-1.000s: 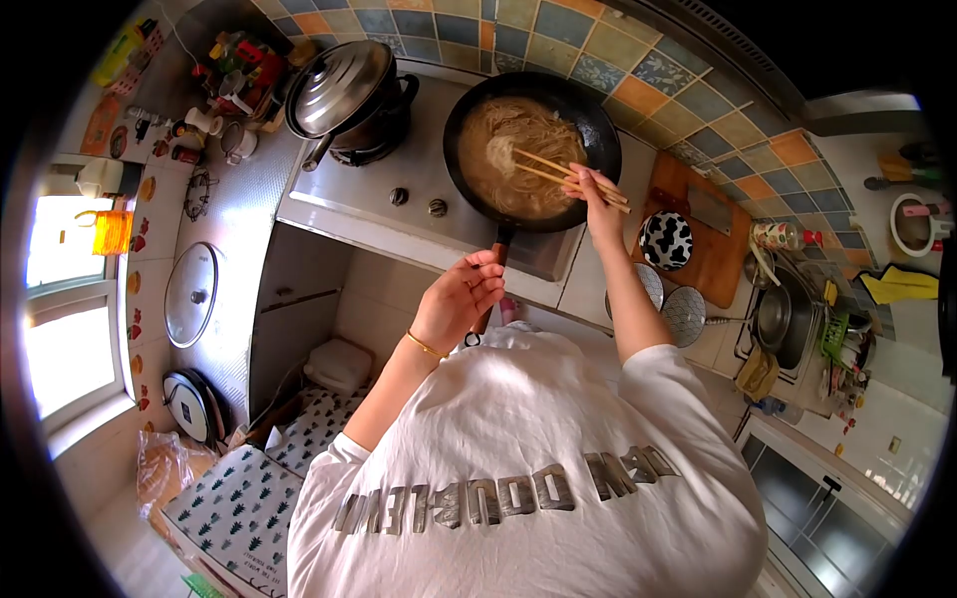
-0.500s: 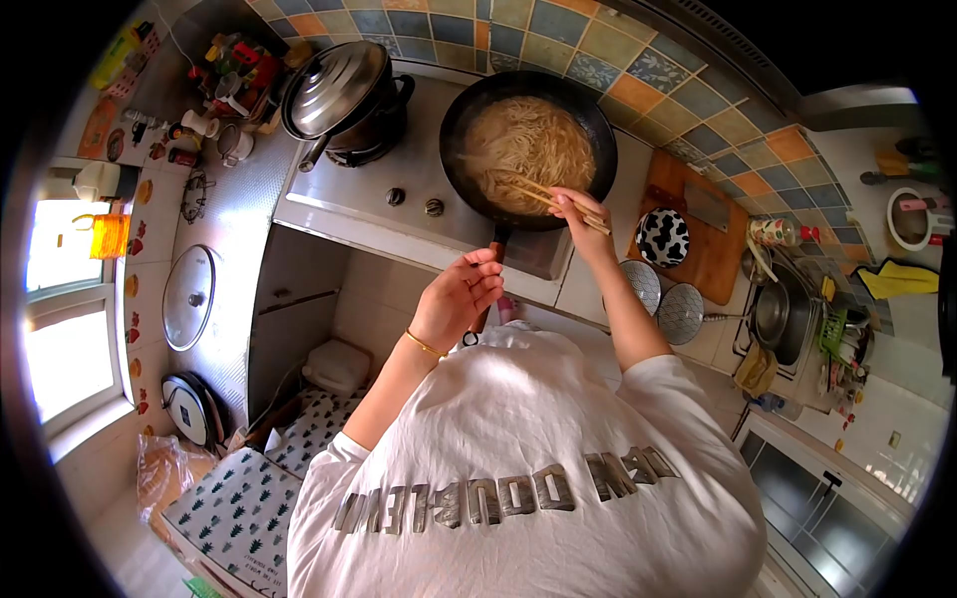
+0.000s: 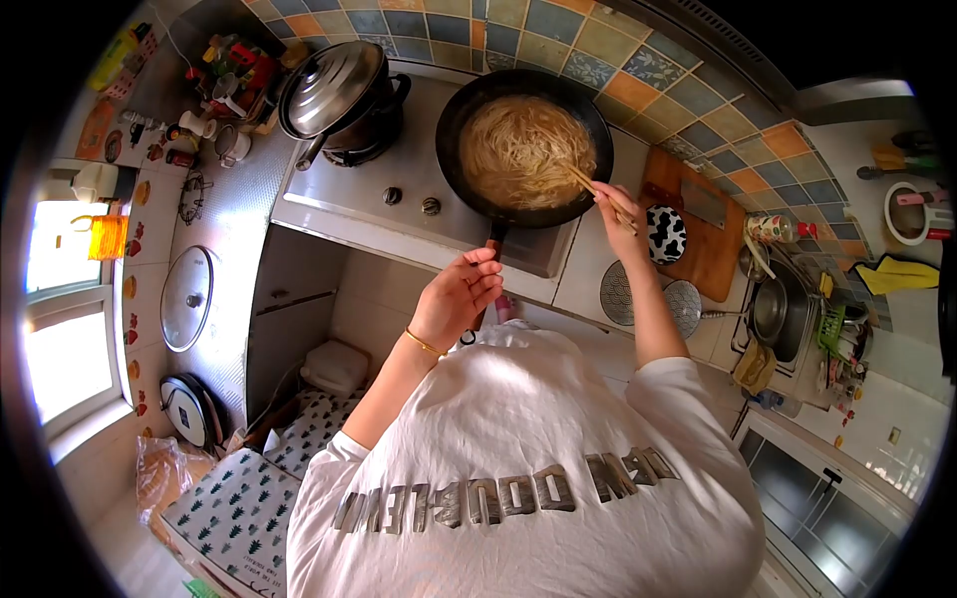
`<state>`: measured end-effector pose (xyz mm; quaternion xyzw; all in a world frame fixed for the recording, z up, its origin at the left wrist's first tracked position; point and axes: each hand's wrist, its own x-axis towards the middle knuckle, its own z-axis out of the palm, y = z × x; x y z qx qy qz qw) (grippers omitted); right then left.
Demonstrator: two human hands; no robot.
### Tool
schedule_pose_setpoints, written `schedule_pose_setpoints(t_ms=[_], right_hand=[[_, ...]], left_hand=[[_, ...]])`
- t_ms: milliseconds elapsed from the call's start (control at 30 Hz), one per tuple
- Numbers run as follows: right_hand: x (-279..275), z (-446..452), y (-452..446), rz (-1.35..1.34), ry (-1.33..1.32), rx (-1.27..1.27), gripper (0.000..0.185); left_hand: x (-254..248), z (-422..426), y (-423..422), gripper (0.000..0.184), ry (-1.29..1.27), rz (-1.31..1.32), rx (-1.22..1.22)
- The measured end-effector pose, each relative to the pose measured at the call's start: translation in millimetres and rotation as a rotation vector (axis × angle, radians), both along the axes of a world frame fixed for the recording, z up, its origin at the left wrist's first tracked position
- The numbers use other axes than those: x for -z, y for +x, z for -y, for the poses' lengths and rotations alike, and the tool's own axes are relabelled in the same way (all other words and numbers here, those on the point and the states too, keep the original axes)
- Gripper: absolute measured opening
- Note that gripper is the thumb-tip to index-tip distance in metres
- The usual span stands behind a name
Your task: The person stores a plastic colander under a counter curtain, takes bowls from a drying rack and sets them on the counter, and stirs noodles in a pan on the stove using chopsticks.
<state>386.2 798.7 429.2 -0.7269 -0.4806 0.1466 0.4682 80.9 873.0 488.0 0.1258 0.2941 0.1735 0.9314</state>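
Observation:
A black wok full of pale noodles in brown liquid sits on the right part of the stove. My right hand grips wooden chopsticks, whose tips are in the noodles near the wok's right side. My left hand is palm up beside the wok's brown handle, its loosely bent fingers lying across it without wrapping round. Part of the handle is hidden behind those fingers.
A lidded pot stands on the stove's left side. To the right are a cutting board with a cleaver, a black-and-white patterned bowl, two patterned bowls and a sink.
My right hand and the chopsticks have moved right, with the tips shifting from the wok's left-centre, past its lower edge, to its right side. The noodles have spread. My left hand has stayed put.

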Motion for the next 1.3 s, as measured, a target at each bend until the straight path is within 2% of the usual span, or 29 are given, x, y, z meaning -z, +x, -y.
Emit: schedule_pose_setpoints(t_ms=[100,267,433,533,700,800,1067,1300], right_hand=[[-13,3,13,-0.161,-0.004,-0.007,0.022],[-44,-1,51,-0.229,0.076,0.058,0.025],[-16,1,71,-0.553,-0.005,0.066,0.026],[5,4,65,-0.653,-0.007,0.144,0.029],[40,-13,35,-0.694,0.041,0.196,0.036],[48,-37,19,-0.716,0.074,0.169,0.034],[34,-57,-22,-0.863,0.156,0.017,0.034],[17,-53,-72,-0.697,0.085,-0.142,0.032]], left_hand=[[-1,0,-1,0.026,-0.002,0.003,-0.003],[-3,2,0,0.026,0.005,0.000,0.005],[-1,3,1,0.026,0.004,0.018,0.006],[-4,2,2,0.025,0.007,0.016,0.004],[0,4,2,0.024,-0.001,0.021,0.006],[-1,4,2,0.024,-0.004,0.016,0.013],[-5,2,2,0.024,-0.004,0.000,0.009],[-3,1,4,0.025,0.001,-0.001,0.014]])
